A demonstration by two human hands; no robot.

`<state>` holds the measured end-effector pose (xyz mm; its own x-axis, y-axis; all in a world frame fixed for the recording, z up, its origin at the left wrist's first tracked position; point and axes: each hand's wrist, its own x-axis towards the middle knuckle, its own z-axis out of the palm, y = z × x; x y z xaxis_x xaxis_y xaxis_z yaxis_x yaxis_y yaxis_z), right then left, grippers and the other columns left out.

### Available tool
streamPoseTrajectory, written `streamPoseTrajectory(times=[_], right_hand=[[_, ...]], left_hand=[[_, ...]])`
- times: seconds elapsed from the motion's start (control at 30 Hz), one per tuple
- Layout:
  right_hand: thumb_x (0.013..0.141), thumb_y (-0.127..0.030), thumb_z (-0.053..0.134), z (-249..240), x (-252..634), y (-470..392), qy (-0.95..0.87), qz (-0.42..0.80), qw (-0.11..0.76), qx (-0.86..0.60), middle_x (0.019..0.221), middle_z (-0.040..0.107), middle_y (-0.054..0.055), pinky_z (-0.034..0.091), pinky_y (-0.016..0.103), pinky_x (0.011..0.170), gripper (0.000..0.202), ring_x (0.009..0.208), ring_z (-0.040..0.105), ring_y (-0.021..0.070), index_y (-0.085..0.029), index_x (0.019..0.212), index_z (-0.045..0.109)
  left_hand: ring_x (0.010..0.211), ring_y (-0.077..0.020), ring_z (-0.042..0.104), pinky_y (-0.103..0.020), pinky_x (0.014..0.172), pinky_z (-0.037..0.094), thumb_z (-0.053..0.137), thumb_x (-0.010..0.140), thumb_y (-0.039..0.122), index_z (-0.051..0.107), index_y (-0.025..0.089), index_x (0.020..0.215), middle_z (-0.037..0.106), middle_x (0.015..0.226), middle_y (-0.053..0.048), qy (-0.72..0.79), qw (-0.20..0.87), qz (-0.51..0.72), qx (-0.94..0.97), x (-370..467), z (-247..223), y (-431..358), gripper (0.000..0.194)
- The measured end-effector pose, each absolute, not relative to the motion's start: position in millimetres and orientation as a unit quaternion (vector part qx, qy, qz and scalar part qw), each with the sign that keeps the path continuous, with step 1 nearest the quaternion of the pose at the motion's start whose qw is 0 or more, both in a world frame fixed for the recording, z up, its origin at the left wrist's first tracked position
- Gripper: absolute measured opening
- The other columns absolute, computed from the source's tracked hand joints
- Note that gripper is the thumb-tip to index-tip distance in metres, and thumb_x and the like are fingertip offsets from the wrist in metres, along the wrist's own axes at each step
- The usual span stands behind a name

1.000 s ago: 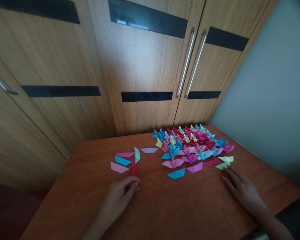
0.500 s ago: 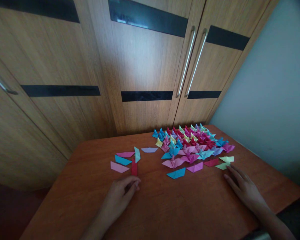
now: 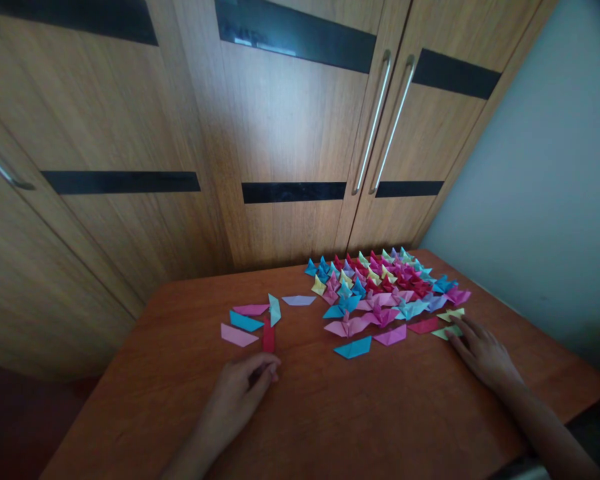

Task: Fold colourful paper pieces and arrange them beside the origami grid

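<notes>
My right hand point(image 3: 483, 353) reaches over the right end of the front row, fingers stretched out and slightly apart. Its fingertips lie on or just over two pale green folded paper pieces point(image 3: 446, 332), covering part of them. My left hand point(image 3: 243, 387) rests on the table with thumb and fingers curled together, nothing visible in it. Just beyond it lies a red paper strip point(image 3: 269, 335). Around that are a light pink piece point(image 3: 239, 335), a blue piece point(image 3: 246, 321), a magenta piece point(image 3: 251, 310) and a light aqua piece point(image 3: 275, 309).
Rows of folded paper figures point(image 3: 377, 315) in many colours fill the table's point(image 3: 330, 413) back right. In front lie a blue piece point(image 3: 353, 347), a magenta piece point(image 3: 391, 335) and a red piece point(image 3: 425, 325). A lilac piece point(image 3: 299, 301) lies farther left. Wooden cabinet doors point(image 3: 290, 127) stand behind.
My right hand has moved a little forward and left, so its fingers now cover more of the pale green pieces. The left hand has stayed nearly still.
</notes>
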<state>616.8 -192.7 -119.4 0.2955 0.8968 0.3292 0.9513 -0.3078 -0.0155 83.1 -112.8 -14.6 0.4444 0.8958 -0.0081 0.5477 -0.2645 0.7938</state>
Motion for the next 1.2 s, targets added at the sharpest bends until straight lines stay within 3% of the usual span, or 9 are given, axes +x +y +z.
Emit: streamPoseTrajectory(times=[0.27,0.67,1.2], right_hand=[[0.09,-0.054,0.028,-117.2,612.7,-197.3,-0.589,-0.15,0.131,-0.783,0.131,0.05,0.016,0.042,0.046,0.097,0.058,0.12,0.048,0.0305,-0.015,0.129,0.047],[0.089,-0.055,0.032,-115.7,580.8,-227.9,-0.601,-0.12,0.118,-0.781,0.128,0.052,0.011,0.044,0.05,0.094,0.052,0.119,0.047,0.0311,-0.023,0.124,0.053],[0.088,-0.056,0.033,-111.1,578.7,-222.2,-0.609,-0.122,0.152,-0.769,0.128,0.051,0.014,0.041,0.049,0.098,0.054,0.118,0.049,0.0315,-0.018,0.121,0.053]], left_hand=[[0.077,-0.0165,0.065,-0.024,0.072,0.047,0.045,0.087,0.027,0.065,0.021,0.089,0.07,0.079,0.0,0.474,0.381,0.227,0.76,83.5,-14.6,-111.4,0.021],[0.077,-0.0174,0.065,-0.025,0.071,0.048,0.044,0.087,0.028,0.065,0.022,0.09,0.071,0.079,0.0,0.474,0.381,0.23,0.76,84.4,-14.6,-113.0,0.022],[0.076,-0.0176,0.065,-0.025,0.071,0.047,0.044,0.086,0.026,0.067,0.023,0.089,0.071,0.079,0.0,0.469,0.372,0.24,0.764,82.8,-14.0,-112.4,0.023]])
